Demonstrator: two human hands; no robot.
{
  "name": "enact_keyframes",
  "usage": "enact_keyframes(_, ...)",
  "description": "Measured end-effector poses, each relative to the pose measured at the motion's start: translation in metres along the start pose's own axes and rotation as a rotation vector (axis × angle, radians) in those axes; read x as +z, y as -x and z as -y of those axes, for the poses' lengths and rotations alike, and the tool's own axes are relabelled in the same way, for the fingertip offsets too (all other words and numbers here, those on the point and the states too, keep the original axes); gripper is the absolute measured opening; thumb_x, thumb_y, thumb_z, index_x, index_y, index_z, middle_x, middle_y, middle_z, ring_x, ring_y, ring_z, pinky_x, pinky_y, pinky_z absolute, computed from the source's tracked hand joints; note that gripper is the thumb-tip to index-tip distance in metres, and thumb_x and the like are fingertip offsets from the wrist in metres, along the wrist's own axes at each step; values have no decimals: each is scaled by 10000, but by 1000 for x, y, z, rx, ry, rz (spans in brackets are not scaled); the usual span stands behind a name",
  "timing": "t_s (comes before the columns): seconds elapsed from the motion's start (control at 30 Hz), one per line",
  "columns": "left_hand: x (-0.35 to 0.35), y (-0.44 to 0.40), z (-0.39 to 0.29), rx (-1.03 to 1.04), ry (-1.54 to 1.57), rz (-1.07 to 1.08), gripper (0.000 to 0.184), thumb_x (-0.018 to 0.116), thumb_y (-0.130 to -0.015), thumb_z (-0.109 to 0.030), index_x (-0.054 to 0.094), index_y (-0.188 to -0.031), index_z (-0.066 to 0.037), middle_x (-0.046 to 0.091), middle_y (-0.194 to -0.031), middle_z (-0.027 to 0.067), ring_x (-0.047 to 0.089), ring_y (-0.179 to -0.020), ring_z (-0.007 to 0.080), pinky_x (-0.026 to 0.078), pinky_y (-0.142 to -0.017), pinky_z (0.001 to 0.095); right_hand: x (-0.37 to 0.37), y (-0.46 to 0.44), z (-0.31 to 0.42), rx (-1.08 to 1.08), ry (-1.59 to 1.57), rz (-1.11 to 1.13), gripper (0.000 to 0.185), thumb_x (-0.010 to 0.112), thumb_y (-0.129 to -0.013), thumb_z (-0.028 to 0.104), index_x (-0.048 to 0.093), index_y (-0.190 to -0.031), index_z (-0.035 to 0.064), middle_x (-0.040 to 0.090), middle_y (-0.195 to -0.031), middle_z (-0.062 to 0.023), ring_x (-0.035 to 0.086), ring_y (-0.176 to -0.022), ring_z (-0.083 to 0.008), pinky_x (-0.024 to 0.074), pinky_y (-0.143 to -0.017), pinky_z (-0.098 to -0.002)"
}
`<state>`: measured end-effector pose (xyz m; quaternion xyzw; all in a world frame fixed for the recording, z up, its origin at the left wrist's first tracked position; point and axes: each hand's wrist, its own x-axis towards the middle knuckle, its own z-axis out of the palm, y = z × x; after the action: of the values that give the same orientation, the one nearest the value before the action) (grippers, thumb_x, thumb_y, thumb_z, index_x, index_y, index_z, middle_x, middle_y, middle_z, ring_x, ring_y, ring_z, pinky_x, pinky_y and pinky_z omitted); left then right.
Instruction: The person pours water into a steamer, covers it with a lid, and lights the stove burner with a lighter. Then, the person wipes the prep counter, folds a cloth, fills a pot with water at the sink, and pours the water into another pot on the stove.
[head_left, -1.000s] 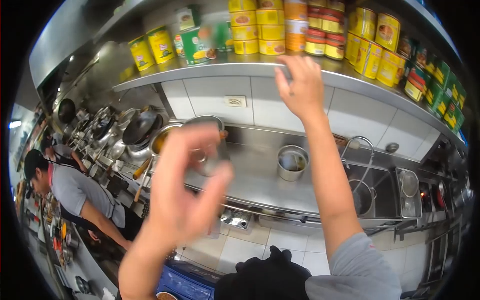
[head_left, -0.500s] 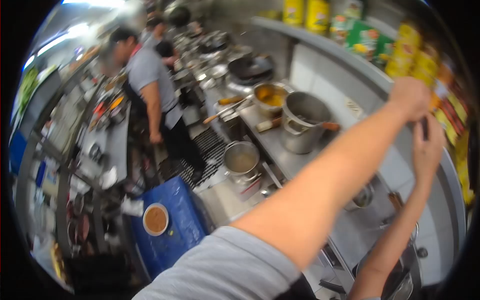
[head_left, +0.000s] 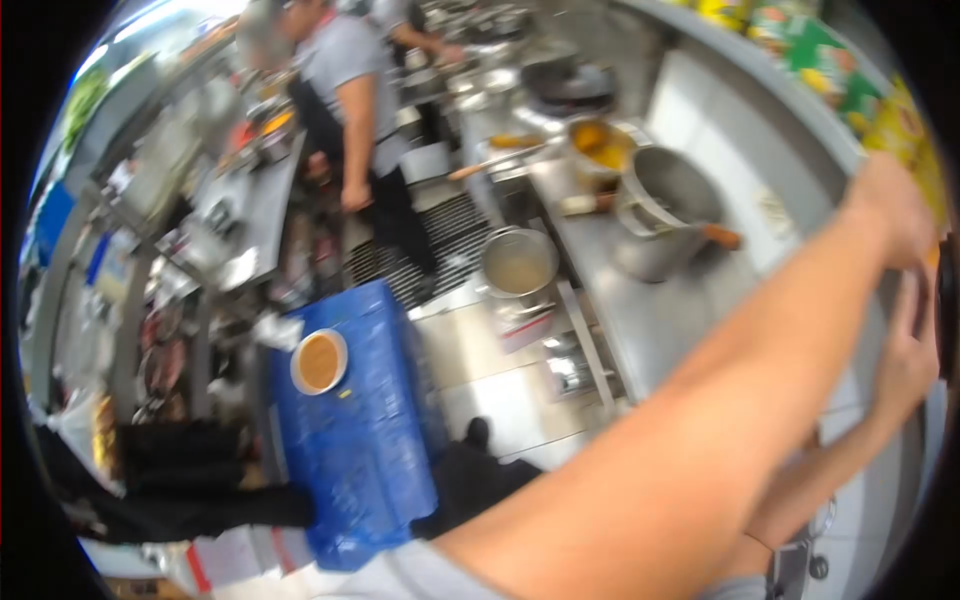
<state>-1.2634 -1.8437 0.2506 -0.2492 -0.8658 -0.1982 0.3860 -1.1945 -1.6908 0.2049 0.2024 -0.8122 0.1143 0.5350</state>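
The person wears a plain, light-grey cloth top with short sleeves. The left sleeve (head_left: 395,578) shows at the near edge, soft and creased, its hem leaving the arm bare to the left hand (head_left: 893,215). A smaller patch of grey right sleeve (head_left: 735,590) shows at the near right, above a bare arm and right hand (head_left: 908,365). Lower down is matte black clothing (head_left: 475,490), too blurred to tell apron from trousers.
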Motion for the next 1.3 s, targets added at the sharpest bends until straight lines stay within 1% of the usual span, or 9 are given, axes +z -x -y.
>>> enact_keyframes(0.1, 11, -9, -8, -70, 21, -170, 482, 431, -977, -387, 795, -824, -109, 767, -902, 108, 697, -947, 303, 509, -843, 447, -17, -7, 20, -196, 118, -79, 301, 712, -958, 166, 688, -1229, 39, 723, -1170, -129, 668, -1017, -321, 493, -896, -421)
enact_keyframes(0.67, 26, -6, -1, 34, 135, -492, 360, 557, -909, -311, 709, -678, -81, 710, -757, 140, 642, -807, 356, 484, -751, 497, -30, -6, 33, -126, 111, -24, 372, 709, -936, 201, 655, -1286, 87, 678, -1236, -103, 604, -1165, -305, 428, -1004, -427)
enact_keyframes(0.77, 21, -2, -3, 48, 164, -522, 315, 580, -895, -287, 691, -689, -76, 683, -763, 142, 616, -813, 361, 458, -744, 497, -40, -11, 43, -85, 110, 16, 352, 700, -942, 215, 660, -1266, 85, 680, -1229, -96, 603, -1152, -298, 425, -999, -420)
enact_keyframes(0.87, 21, 6, 0, 97, 282, -730, 239, 607, -876, -244, 663, -723, -71, 643, -798, 155, 583, -839, 366, 433, -758, 489, -44, -16, 47, -30, 96, 63, 322, 692, -949, 219, 669, -1238, 78, 684, -1205, -90, 611, -1129, -299, 429, -986, -415)
enact_keyframes(1.0, 23, 24, 13, 178, 330, -713, 217, 655, -858, -226, 584, -817, -26, 596, -920, 178, 533, -898, 364, 418, -791, 480, -31, -14, 43, -63, 157, -22, 301, 683, -960, 232, 676, -1214, 69, 690, -1155, -83, 622, -1091, -296, 440, -955, -405)
enact_keyframes(1.03, 19, 33, 19, 229, 349, -594, 267, 691, -853, -242, 588, -920, -5, 587, -1010, 193, 535, -990, 390, 436, -922, 502, -25, -14, 40, -101, 194, -86, 273, 669, -978, 248, 687, -1186, 72, 699, -1111, -79, 631, -1043, -282, 453, -917, -400)
enact_keyframes(1.13, 23, 49, 29, 297, 357, -664, 351, 712, -854, -273, 599, -1033, 7, 584, -1103, 211, 533, -1118, 422, 389, -1094, 527, -18, -14, 43, 70, 205, -47, 239, 653, -999, 253, 699, -1156, 79, 706, -1087, -76, 638, -992, -273, 461, -887, -401)
enact_keyframes(1.17, 26, 51, 32, 290, 376, -553, 462, 720, -861, -306, 582, -1153, 24, 569, -1199, 230, 499, -1245, 438, 309, -1195, 547, -17, -16, 47, 68, 197, -73, 210, 637, -1017, 251, 715, -1105, 77, 713, -1037, -77, 639, -946, -269, 471, -859, -405)
enact_keyframes(1.3, 23, 55, 35, 300, 305, -514, 565, 770, -819, -332, 575, -1213, 22, 564, -1240, 232, 479, -1304, 430, 277, -1216, 571, -13, -23, 33, 83, 127, -92, 224, 633, -1032, 248, 733, -1057, 49, 716, -975, -93, 646, -907, -281, 495, -824, -403)
